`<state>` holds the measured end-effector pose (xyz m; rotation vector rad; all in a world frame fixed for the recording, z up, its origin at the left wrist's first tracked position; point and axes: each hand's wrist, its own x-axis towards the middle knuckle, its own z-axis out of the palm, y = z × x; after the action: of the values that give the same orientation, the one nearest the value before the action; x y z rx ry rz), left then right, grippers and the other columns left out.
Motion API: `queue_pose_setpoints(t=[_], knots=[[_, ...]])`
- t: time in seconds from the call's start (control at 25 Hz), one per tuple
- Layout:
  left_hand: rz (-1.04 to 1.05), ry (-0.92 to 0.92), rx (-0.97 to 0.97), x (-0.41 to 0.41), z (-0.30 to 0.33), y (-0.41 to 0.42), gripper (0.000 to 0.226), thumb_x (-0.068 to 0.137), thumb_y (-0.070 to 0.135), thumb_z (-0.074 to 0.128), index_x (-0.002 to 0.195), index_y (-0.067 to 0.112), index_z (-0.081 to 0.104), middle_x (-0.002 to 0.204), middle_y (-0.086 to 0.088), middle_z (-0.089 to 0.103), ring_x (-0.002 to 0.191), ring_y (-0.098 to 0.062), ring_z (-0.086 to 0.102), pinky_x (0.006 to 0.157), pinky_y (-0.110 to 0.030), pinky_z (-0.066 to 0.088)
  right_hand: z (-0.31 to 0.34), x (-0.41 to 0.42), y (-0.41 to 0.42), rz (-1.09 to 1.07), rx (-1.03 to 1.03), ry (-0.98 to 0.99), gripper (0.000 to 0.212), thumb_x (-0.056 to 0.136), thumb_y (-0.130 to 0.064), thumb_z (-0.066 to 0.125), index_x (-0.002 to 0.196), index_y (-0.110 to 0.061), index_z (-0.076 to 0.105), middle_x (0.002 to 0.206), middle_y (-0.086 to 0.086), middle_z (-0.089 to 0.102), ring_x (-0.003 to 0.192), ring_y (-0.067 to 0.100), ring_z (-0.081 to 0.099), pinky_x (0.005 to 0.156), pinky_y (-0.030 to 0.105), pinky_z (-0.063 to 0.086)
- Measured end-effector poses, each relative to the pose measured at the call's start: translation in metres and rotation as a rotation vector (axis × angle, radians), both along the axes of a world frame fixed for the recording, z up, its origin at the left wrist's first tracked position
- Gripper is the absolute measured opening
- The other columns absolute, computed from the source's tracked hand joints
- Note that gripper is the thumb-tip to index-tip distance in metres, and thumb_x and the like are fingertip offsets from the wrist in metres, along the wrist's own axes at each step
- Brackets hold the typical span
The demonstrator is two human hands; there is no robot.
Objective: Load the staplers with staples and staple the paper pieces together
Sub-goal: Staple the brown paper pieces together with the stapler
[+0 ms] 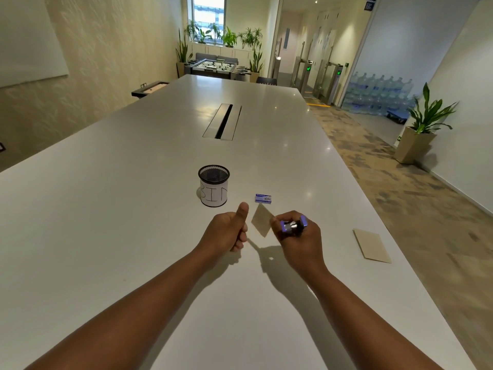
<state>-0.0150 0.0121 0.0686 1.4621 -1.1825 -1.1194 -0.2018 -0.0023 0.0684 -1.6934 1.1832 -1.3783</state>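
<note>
My right hand (298,236) grips a small purple and silver stapler (292,225) a little above the white table (133,209). A tan paper piece (262,219) sticks out tilted from the stapler's mouth toward the left. My left hand (229,231) is just left of the paper, fingers curled into a fist and thumb up, with a narrow gap to the paper's edge. A small blue staple box (263,198) lies on the table just beyond the paper. More tan paper pieces (372,245) lie flat to the right, near the table's edge.
A black mesh cup (214,186) with a white label reading BIN stands beyond my left hand. A cable slot (222,121) is set into the table's middle. The table's right edge runs close to the tan papers; a potted plant (424,124) stands on the floor beyond it.
</note>
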Motion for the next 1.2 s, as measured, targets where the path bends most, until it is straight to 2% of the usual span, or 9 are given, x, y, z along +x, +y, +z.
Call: queue_pose_setpoints(t=[0.16,0.28,0.4,0.52,0.64,0.76,0.96,1.08,1.2], knots=[[-0.039,0.297,0.13,-0.006,0.011,-0.004,0.065,0.081,0.068,0.068,0.092,0.005,0.071,0.077,-0.013,0.075,0.063,-0.02,0.07,0.057,-0.026,0.057,-0.009,0.005,0.004,-0.011,-0.446,0.42,0.006,0.079,-0.007,0.069,0.075,-0.011,0.07,0.07,0.002,0.066,0.065,0.025,0.062,0.058,0.036,0.051],[0.047,0.325,0.128,-0.008,0.013,-0.007,0.026,0.091,0.028,0.071,0.094,0.002,0.066,0.068,-0.011,0.073,0.057,-0.016,0.068,0.056,-0.025,0.057,-0.014,0.007,0.001,0.018,-0.544,0.514,0.011,0.08,-0.005,0.074,0.073,-0.011,0.069,0.066,0.002,0.063,0.061,0.024,0.056,0.056,0.037,0.048],[0.131,0.292,0.124,-0.008,0.013,-0.008,0.009,0.089,0.009,0.067,0.091,0.001,0.067,0.065,-0.01,0.067,0.053,-0.013,0.066,0.055,-0.025,0.056,-0.017,0.009,0.004,0.04,-0.522,0.564,0.017,0.08,-0.002,0.078,0.082,-0.017,0.068,0.072,0.0,0.067,0.065,0.021,0.059,0.059,0.035,0.052],[0.212,0.3,0.071,-0.005,0.014,-0.008,0.005,0.088,0.006,0.063,0.09,0.005,0.068,0.071,-0.006,0.067,0.055,-0.01,0.069,0.054,-0.023,0.056,-0.017,0.012,0.008,0.073,-0.154,0.379,0.036,0.081,-0.012,0.078,0.099,-0.034,0.055,0.079,-0.015,0.065,0.069,0.002,0.06,0.063,0.013,0.044],[0.244,0.343,0.021,-0.001,0.015,-0.008,0.011,0.09,0.007,0.06,0.1,0.009,0.065,0.093,-0.01,0.073,0.071,-0.021,0.078,0.056,-0.023,0.056,-0.015,0.012,0.011,0.151,0.22,0.034,0.039,0.083,-0.039,0.08,0.105,-0.034,0.048,0.072,-0.012,0.062,0.063,0.002,0.06,0.055,0.021,0.05],[0.225,0.394,-0.034,-0.001,0.017,-0.007,0.022,0.09,0.004,0.059,0.108,0.016,0.064,0.097,-0.008,0.074,0.078,-0.025,0.078,0.059,-0.024,0.058,-0.013,0.013,0.012,0.278,0.465,-0.17,0.048,0.081,-0.059,0.072,0.109,-0.029,0.047,0.062,-0.004,0.047,0.048,0.012,0.037,0.043,0.025,0.033],[0.144,0.386,-0.137,-0.003,0.017,-0.006,0.027,0.095,0.002,0.062,0.111,0.023,0.069,0.088,-0.008,0.074,0.083,-0.022,0.078,0.067,-0.026,0.061,-0.01,0.017,0.012,0.306,0.523,-0.26,0.031,0.095,-0.048,0.065,0.11,-0.022,0.06,0.077,0.0,0.063,0.058,0.013,0.055,0.053,0.027,0.045],[0.142,0.303,-0.174,-0.003,0.016,-0.004,0.028,0.094,0.001,0.064,0.106,0.024,0.072,0.079,-0.009,0.058,0.076,-0.013,0.071,0.068,-0.027,0.06,-0.004,0.02,0.011,0.325,0.553,-0.353,0.032,0.085,-0.043,0.074,0.105,-0.019,0.069,0.092,-0.002,0.071,0.078,0.015,0.068,0.065,0.03,0.053],[0.111,0.246,-0.176,-0.004,0.017,-0.001,0.027,0.094,0.002,0.065,0.104,0.025,0.073,0.086,-0.015,0.068,0.083,-0.016,0.073,0.068,-0.028,0.061,0.0,0.023,0.01,0.31,0.58,-0.404,0.037,0.078,-0.044,0.083,0.106,-0.023,0.074,0.093,-0.001,0.074,0.084,0.015,0.07,0.068,0.031,0.055]])
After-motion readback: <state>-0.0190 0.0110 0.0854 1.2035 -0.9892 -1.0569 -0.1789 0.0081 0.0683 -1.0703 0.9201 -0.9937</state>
